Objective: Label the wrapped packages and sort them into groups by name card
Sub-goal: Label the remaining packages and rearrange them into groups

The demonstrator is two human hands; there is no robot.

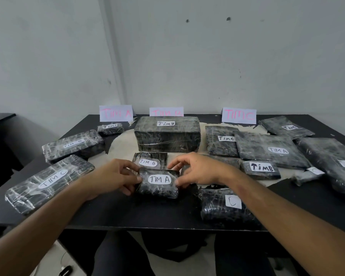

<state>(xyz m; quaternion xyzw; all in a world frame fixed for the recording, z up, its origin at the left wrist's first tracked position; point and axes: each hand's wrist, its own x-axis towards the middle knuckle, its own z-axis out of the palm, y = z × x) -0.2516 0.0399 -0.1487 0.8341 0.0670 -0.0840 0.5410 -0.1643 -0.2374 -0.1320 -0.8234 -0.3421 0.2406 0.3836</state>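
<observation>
Small "TIM A" package [158, 183] pinched at both short ends, left hand [116, 176] and right hand [195, 170] fingers curled round it. Long axis crosswise on desk [127, 212]; "TIM A" name card [116, 113] far-left, nearer left hand.

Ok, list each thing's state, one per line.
Left hand: grips the TIM A package's left end.
Right hand: pinches its right end.
TIM A package: labelled, flat on the table.
Big TIM B package: labelled, lying before the middle name card.
TIM C card: upright.
</observation>
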